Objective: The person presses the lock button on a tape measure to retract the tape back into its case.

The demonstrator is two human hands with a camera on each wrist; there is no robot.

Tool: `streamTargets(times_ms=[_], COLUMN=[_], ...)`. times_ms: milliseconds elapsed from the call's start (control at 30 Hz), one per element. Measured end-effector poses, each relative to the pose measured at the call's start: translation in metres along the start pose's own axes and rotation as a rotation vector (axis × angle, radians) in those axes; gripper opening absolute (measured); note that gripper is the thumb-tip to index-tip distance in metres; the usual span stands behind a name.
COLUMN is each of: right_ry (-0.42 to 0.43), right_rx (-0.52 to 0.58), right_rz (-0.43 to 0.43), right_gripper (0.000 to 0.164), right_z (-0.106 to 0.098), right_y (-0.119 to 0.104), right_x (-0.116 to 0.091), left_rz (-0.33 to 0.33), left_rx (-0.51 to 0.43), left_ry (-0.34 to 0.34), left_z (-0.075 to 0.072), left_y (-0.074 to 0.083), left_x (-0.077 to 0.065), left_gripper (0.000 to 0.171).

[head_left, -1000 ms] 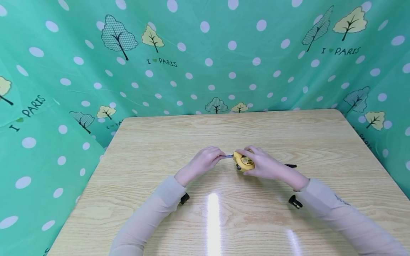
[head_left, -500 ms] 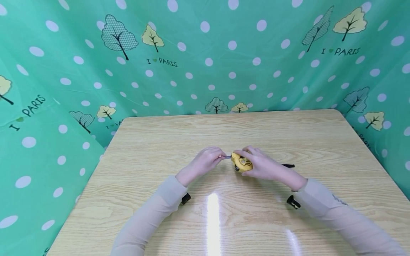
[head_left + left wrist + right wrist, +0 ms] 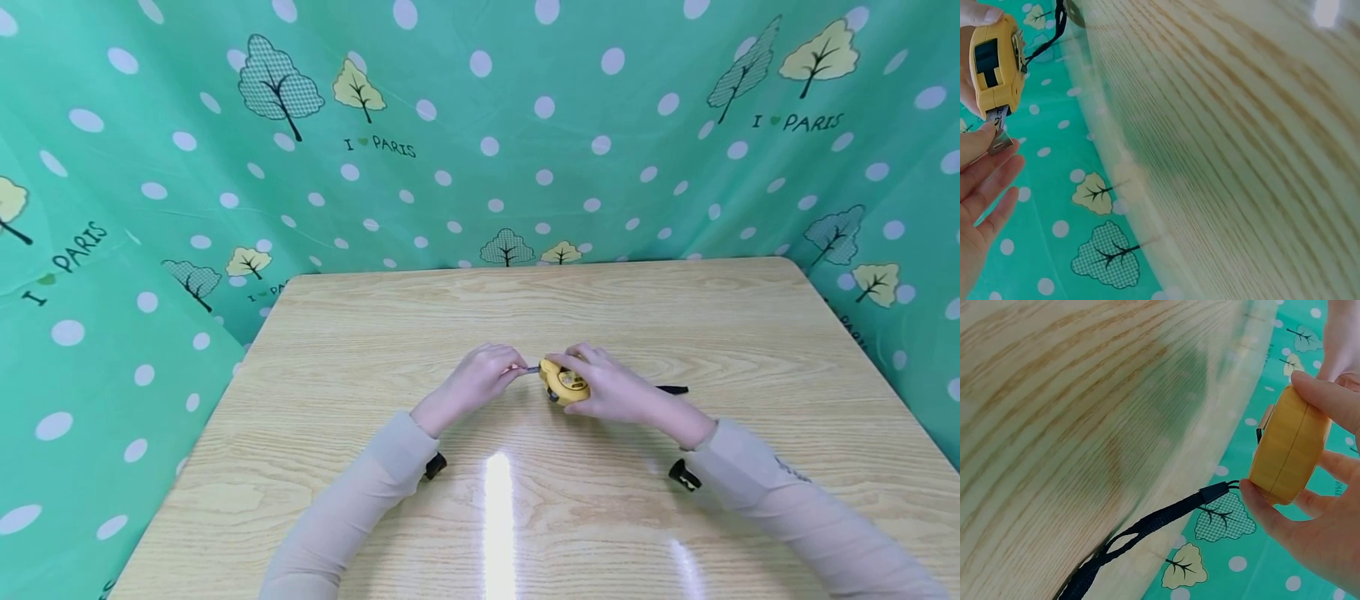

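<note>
A yellow tape measure (image 3: 567, 385) is held over the middle of the table. My right hand (image 3: 606, 386) grips its case between thumb and fingers. A black wrist strap (image 3: 1166, 519) trails from the case down to the tabletop. With thumb and index finger my left hand (image 3: 483, 377) pinches the end of the tape blade (image 3: 997, 119), close to its metal hook (image 3: 1000, 144). Only a short length of blade shows between the left fingertips and the case mouth. In the left wrist view the other left fingers lie loosely below the hook.
The light wood-grain table (image 3: 360, 325) spreads out around both hands, with a bright light reflection (image 3: 500, 525) near the front. A green dotted cloth (image 3: 525, 142) printed with trees hangs behind the table and at its sides. Black wrist-camera mounts (image 3: 685, 475) stick out under the sleeves.
The right hand has moved slightly left with the tape measure, so less blade shows between case and left hand. The left hand has barely shifted.
</note>
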State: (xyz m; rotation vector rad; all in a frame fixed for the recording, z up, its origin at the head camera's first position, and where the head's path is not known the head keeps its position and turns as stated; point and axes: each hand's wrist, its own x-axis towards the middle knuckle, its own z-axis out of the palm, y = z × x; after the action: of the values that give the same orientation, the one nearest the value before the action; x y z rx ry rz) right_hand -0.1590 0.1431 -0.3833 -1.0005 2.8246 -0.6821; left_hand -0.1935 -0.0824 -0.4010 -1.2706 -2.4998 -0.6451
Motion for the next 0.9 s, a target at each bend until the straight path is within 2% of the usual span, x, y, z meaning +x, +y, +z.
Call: streamTargets(times_ms=[200, 667, 900], right_ry=[-0.003, -0.008, -0.011], right_rx=[0.006, 0.006, 0.001], right_rz=[-0.001, -0.021, -0.025], right_gripper=[0.071, 0.071, 0.071], right_z=[0.0008, 0.0048, 0.0053], right_y=[-0.0007, -0.0009, -0.0017], right_x=[0.0004, 0.0011, 0.0016], left_rz=[-0.017, 0.021, 0.017], left_rx=[0.0, -0.017, -0.023], left_ry=[-0.005, 0.014, 0.005], left_z=[0.0004, 0.0036, 0.0045], left_y=[0.0001, -0.001, -0.0005], left_x=[0.0002, 0.0004, 0.0007], left_gripper=[0.005, 0.005, 0.005])
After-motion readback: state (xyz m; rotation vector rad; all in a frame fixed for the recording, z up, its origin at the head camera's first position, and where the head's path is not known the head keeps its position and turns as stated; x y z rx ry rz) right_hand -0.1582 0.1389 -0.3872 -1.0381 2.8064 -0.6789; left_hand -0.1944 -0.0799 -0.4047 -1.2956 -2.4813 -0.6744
